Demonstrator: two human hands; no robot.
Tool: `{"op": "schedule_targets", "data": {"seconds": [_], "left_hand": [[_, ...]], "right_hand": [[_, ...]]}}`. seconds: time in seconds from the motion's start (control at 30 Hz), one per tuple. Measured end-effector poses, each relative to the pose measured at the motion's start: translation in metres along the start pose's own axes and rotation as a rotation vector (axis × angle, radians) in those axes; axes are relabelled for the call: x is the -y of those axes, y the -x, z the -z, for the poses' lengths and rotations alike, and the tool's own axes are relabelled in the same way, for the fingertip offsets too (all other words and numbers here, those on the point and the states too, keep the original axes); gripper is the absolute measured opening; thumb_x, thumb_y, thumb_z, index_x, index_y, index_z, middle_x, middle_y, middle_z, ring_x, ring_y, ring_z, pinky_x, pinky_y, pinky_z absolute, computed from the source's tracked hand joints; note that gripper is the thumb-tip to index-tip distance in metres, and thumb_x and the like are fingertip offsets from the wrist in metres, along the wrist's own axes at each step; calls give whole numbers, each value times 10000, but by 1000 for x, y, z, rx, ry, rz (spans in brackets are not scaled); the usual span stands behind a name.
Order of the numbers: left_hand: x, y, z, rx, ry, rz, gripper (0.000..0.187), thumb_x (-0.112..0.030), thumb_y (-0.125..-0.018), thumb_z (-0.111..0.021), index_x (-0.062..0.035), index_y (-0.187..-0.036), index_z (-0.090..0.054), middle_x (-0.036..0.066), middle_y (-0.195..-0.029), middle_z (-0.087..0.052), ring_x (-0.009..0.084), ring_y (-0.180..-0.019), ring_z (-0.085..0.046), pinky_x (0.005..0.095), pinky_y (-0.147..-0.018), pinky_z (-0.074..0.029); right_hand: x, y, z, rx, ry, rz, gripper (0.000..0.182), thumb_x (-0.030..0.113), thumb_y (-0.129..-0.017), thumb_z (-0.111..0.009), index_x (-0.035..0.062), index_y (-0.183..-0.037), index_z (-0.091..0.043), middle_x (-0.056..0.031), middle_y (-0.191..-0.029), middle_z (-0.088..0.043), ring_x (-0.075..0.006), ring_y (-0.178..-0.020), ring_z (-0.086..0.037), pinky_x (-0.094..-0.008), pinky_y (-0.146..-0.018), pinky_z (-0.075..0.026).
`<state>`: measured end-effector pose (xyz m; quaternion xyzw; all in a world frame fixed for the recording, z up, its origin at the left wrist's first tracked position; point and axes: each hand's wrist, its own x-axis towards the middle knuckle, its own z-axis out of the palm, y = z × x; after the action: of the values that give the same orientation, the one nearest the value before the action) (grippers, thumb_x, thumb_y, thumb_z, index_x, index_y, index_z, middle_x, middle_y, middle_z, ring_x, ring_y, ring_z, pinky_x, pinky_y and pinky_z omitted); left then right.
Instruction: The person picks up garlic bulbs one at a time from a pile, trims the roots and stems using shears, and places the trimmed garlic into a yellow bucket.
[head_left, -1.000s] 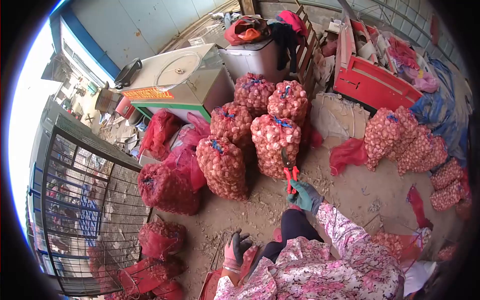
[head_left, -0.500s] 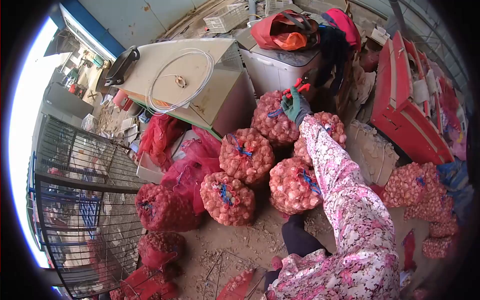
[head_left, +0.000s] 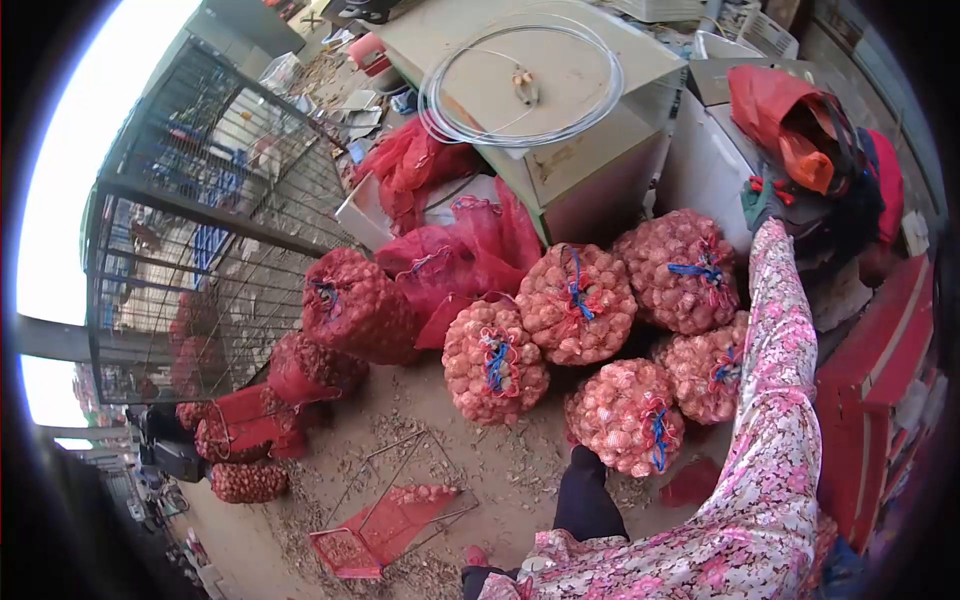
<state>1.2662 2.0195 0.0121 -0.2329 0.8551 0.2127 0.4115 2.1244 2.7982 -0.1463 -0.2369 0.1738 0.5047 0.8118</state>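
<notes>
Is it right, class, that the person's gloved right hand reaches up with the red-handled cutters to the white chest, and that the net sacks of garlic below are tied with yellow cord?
Not quite. The head view shows the net sacks tied with blue cord, not yellow. The gloved right hand does reach up with the red-handled cutters to the white chest.

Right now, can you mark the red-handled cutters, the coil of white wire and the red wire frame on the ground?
red-handled cutters (head_left: 768, 186), head view, on a red handle in the gloved right hand.
coil of white wire (head_left: 440, 112), head view, on its left loop.
red wire frame (head_left: 375, 535), head view, on its red netting.
</notes>
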Motion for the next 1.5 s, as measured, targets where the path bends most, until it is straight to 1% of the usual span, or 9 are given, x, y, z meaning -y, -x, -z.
{"op": "schedule_targets", "data": {"seconds": [0.1,0.4,0.47,0.63,0.73,0.8,0.9,1.07,1.5], "left_hand": [[68,14,91,-178,109,86,508,-369,-833,-634,-18,-1171,-491,238,-1009,-632,378,-810,-648,474,-652,-515],[158,11,99,-140,337,159,536,-329,-789,-715,-40,-1193,-514,134,-880,-631,230,-608,-625,351,-503,-497],[197,-5,102,354,980,201,351,-293,-804,-686,-46,-1015,-553,99,-804,-592,173,-530,-542,324,-452,-417],[248,-15,77,81,653,230,327,-332,-809,-671,-66,-981,-587,82,-803,-613,183,-593,-608,304,-477,-439],[298,-35,69,68,553,269,415,-420,-808,-662,-81,-1033,-578,86,-908,-622,192,-643,-629,338,-522,-462],[347,-65,60,285,618,115,505,-507,-822,-612,-79,-1088,-572,79,-951,-628,207,-692,-639,381,-570,-476],[385,-74,57,209,827,291,589,-530,-845,-556,-103,-1249,-515,88,-1045,-616,223,-755,-639,392,-610,-482],[445,-81,94,161,873,472,611,-562,-831,-546,-78,-1204,-529,88,-1015,-617,215,-714,-622,377,-589,-466],[501,-213,217,-289,1375,425,352,-378,-839,-630,-40,-932,-657,50,-730,-640,152,-529,-620,288,-437,-466]], "right_hand": [[-8,93,-55,-114,927,-20,451,350,-991,-329,69,-1328,-431,-47,-1446,-361,-201,-1317,-346,-444,-1036,-325],[-51,156,47,-16,1032,63,447,403,-962,-351,159,-1329,-426,-15,-1374,-428,-203,-1245,-412,-445,-997,-349],[-84,199,98,-70,1129,-44,447,415,-955,-356,179,-1329,-425,-8,-1358,-443,-204,-1228,-426,-445,-988,-354],[-242,387,201,-194,1406,-746,449,445,-939,-368,229,-1329,-422,9,-1318,-480,-205,-1188,-463,-445,-966,-367],[-363,509,197,570,1383,-1085,480,475,-929,-405,226,-1339,-442,-35,-1224,-563,-237,-1045,-568,-430,-846,-445],[-469,659,125,1455,1707,-315,437,229,-924,-542,158,-1342,-437,-42,-1184,-560,-178,-962,-581,-303,-789,-485],[-561,855,46,1552,1357,-717,482,153,-915,-579,48,-1352,-405,-39,-1120,-548,-127,-971,-542,-268,-912,-429],[-618,1178,2,2341,967,-422,634,331,-907,-553,36,-1414,-312,-120,-1217,-527,-199,-1073,-529,-341,-967,-400],[-631,1648,177,2660,-322,-997,680,364,-866,-582,-40,-1358,-343,-138,-1180,-506,-221,-1034,-534,-353,-916,-420]]}}
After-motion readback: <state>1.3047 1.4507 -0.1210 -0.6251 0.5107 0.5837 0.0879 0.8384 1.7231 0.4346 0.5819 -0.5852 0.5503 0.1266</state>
